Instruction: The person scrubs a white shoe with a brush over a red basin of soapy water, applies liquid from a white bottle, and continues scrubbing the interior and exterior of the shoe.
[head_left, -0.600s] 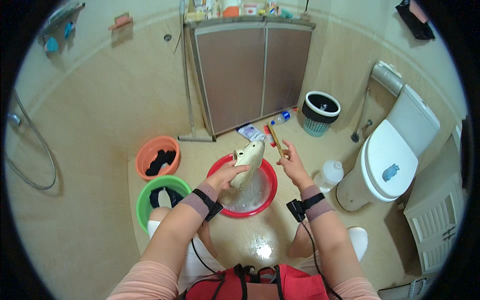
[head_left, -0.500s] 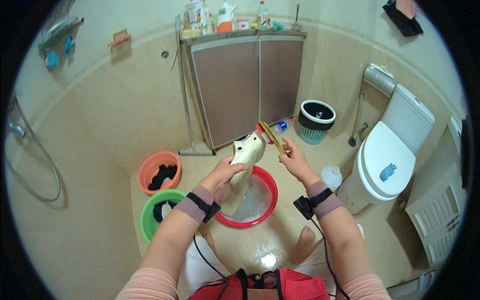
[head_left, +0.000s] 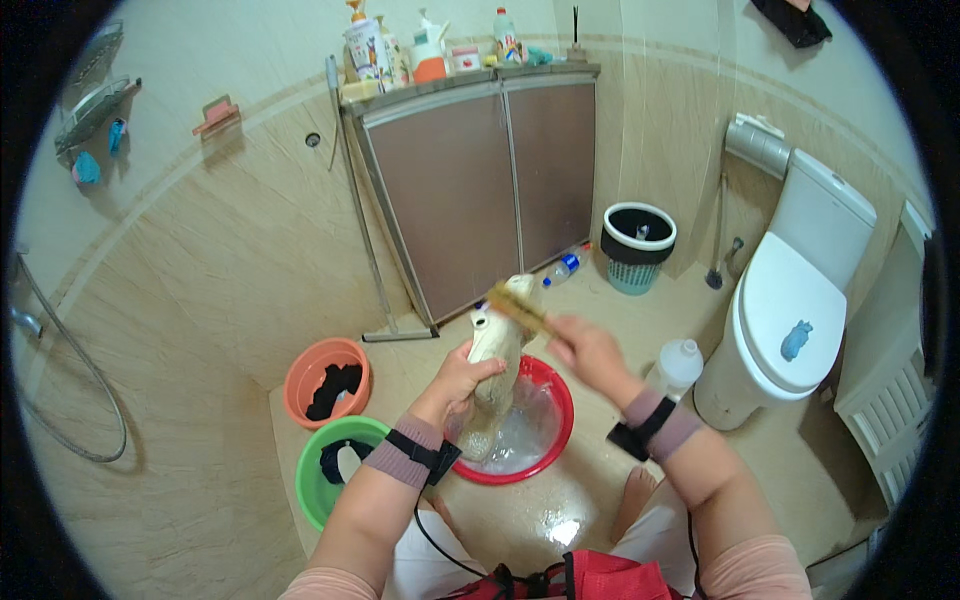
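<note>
My left hand (head_left: 462,380) is closed around a white shoe (head_left: 490,345), holding it tilted over a red basin (head_left: 566,425) of cloudy water. A pale shape continues below the hand toward the water; I cannot tell if it is the same shoe. My right hand (head_left: 588,352), smeared by motion, grips the handle of a wooden scrubbing brush (head_left: 518,308). The brush head lies across the upper part of the shoe, its bristles mostly hidden.
Left of the red basin stand an orange basin (head_left: 296,385) and a green basin (head_left: 306,480), with dark cloth inside. A white jug (head_left: 680,365), bin (head_left: 634,272) and toilet (head_left: 790,320) are right. A squeegee (head_left: 368,240) leans by the cabinet (head_left: 440,190); a plastic bottle (head_left: 567,266) lies nearby.
The brush has swung from the shoe's right edge to across its upper part, moving left and down with my right hand. The whole view has shifted slightly.
</note>
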